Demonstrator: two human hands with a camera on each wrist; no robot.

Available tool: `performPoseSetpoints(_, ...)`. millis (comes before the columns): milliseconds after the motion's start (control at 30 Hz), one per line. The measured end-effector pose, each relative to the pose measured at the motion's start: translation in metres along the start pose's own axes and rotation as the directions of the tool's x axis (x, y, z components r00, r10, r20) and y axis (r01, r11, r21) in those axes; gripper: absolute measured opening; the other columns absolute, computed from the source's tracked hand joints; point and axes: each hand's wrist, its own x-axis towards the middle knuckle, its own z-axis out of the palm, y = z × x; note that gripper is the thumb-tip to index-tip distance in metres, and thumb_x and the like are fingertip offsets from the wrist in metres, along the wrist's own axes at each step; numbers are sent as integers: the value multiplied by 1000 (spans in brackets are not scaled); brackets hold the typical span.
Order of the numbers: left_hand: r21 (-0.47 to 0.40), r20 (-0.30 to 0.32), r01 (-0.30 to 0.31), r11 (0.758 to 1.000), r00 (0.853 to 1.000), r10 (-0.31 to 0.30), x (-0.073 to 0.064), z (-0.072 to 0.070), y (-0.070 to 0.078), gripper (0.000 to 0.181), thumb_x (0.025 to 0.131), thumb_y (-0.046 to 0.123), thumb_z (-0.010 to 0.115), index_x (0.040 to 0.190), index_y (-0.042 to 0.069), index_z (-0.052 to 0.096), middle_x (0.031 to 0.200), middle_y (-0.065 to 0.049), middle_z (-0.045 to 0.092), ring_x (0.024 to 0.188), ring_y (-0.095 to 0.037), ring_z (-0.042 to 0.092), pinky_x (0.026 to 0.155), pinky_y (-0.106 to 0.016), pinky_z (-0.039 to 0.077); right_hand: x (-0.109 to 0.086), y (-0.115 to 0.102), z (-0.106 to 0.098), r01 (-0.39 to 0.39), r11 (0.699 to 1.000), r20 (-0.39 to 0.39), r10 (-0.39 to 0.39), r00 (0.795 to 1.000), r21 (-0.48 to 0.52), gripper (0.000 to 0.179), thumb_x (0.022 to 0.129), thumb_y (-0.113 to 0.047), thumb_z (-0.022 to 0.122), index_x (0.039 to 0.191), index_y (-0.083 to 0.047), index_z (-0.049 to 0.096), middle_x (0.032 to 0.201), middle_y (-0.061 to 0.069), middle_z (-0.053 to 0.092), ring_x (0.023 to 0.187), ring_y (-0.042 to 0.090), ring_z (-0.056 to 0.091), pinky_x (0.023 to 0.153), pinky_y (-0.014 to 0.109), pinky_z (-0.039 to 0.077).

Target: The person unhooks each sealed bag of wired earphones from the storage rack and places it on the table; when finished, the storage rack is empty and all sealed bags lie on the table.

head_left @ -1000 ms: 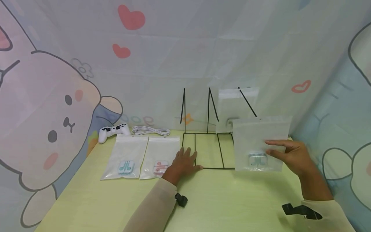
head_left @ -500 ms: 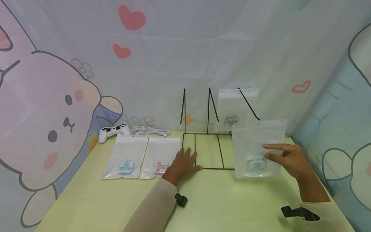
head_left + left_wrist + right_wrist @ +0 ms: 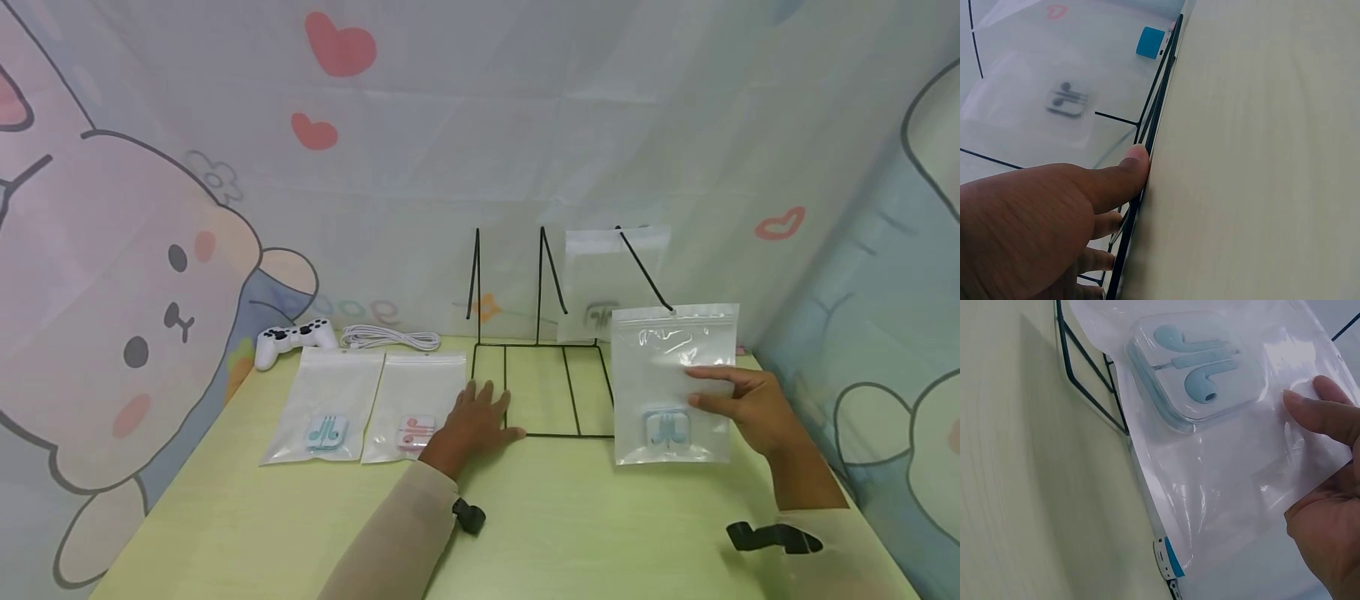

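My right hand [image 3: 738,408] pinches the right side of a white zip bag [image 3: 652,354] between thumb and fingers. Inside the bag is a clear case of light blue earphones [image 3: 1200,369]. The bag hangs upright, its top edge right at the tip of the right hook [image 3: 645,271] of a black wire rack [image 3: 570,392]. Farther back by that hook hangs another bag [image 3: 600,271], with dark earphones [image 3: 1066,100]. My left hand [image 3: 476,425] rests on the left of the rack's base, fingers spread, thumb [image 3: 1129,175] at the front bar.
Two zip bags lie flat left of the rack, one with blue earphones [image 3: 327,432], one with pink earphones [image 3: 416,432]. Behind them are a white game controller [image 3: 296,340] and a coiled white cable [image 3: 390,337]. A printed curtain [image 3: 420,167] backs the table.
The bag in my right hand has come down a little, and its front has turned more toward the head camera. Its top edge now meets the hook's tip. My left hand stays in place.
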Motion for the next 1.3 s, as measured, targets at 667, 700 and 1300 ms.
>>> performPoseSetpoints(667, 8, -3, -7, 1000, 1000, 7, -2, -1, 2, 84, 106, 66, 56, 172, 18, 37, 181, -20, 26, 169, -51, 15, 138, -60, 20, 5, 44, -42, -84, 991, 16, 82, 996, 107, 51, 89, 21, 74, 135, -2, 77, 134, -20, 70, 98, 2, 71, 74, 21, 63)
performPoseSetpoints(700, 7, -4, -9, 1000, 1000, 9, -2, -1, 2, 84, 106, 66, 56, 172, 18, 37, 181, -21, 26, 169, -52, 15, 138, -60, 20, 5, 45, -43, -93, 991, 16, 92, 996, 100, 50, 90, 20, 74, 135, -1, 76, 136, -21, 67, 98, 2, 69, 75, 20, 62)
performPoseSetpoints(1300, 15, -13, -4, 1000, 1000, 4, -2, -3, 4, 81, 107, 62, 59, 171, 16, 39, 180, -21, 29, 169, -52, 17, 138, -59, 20, 11, 60, -42, -309, 946, -42, 306, 951, -100, 50, 89, 1, 87, 134, -18, 80, 108, -28, 73, 94, 2, 70, 79, 22, 61)
